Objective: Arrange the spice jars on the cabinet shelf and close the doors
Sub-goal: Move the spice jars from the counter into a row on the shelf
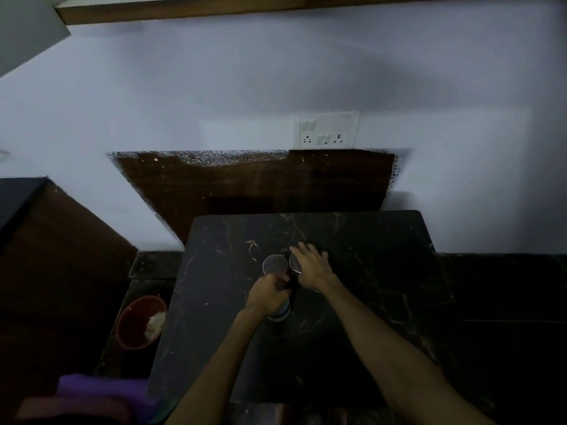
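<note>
Evidently small, rigid, smooth-lidded spice jars (pixel 275 264), likely light and slippery; best gripped round the body. Mid-countertop (pixel 383 271), side by side. Left hand (pixel 267 295) clasping near jar; right hand (pixel 311 266) draped over right jar, fingers relaxed.

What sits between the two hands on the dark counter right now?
In the head view, two round-lidded jars stand side by side between the left hand and the right hand; each hand is on its nearer jar.
</note>
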